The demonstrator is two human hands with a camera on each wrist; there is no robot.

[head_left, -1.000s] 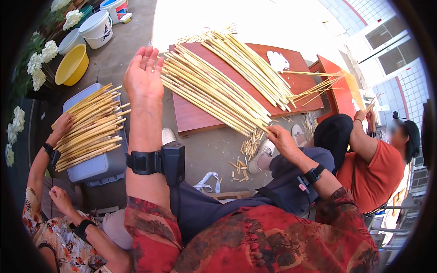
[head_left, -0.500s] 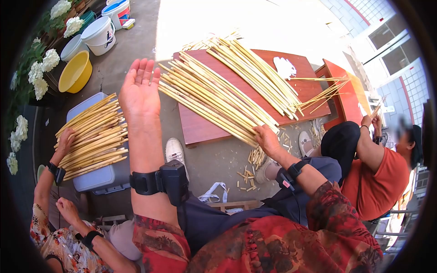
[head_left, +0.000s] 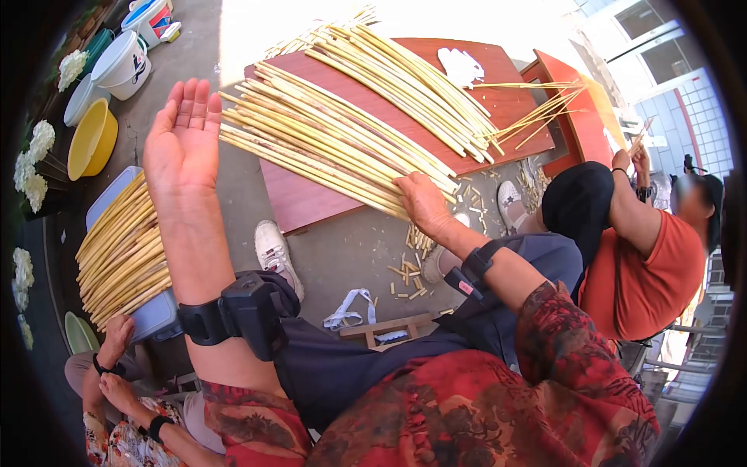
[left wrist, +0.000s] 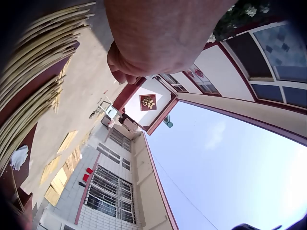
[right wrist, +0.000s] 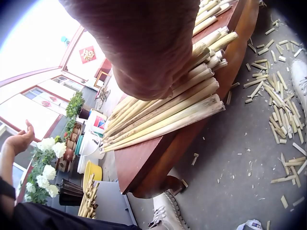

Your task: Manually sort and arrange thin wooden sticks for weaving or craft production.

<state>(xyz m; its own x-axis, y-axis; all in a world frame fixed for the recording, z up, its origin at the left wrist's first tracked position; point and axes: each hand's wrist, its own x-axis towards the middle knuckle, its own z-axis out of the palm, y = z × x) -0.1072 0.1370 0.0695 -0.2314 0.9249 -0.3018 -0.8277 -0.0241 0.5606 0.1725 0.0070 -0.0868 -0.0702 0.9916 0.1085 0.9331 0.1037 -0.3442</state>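
My left hand (head_left: 184,144) is raised palm up with its fingers extended, holding nothing, left of the low red-brown table (head_left: 299,204). My right hand (head_left: 424,204) lies on the near ends of a bundle of pale yellow sticks (head_left: 327,128) spread across that table; its fingertips are hard to make out among the stick ends. In the right wrist view the hand (right wrist: 139,52) covers part of the sticks (right wrist: 177,105), whose cut ends stick out past the table edge. A second stick bundle (head_left: 405,86) lies farther back, near white gloves (head_left: 461,67).
Another stick pile (head_left: 124,253) rests on a grey-blue bin (head_left: 156,315) at left, beside a seated person's hand. Someone in an orange shirt (head_left: 642,280) sits at right. Short cut pieces (head_left: 408,272) litter the ground. A yellow basin (head_left: 93,140) and buckets stand back left.
The head view has shifted, and my left hand appears farther left, still palm up. My right hand remains at the near stick ends. The neighbour's hand at left has come off the stick pile.
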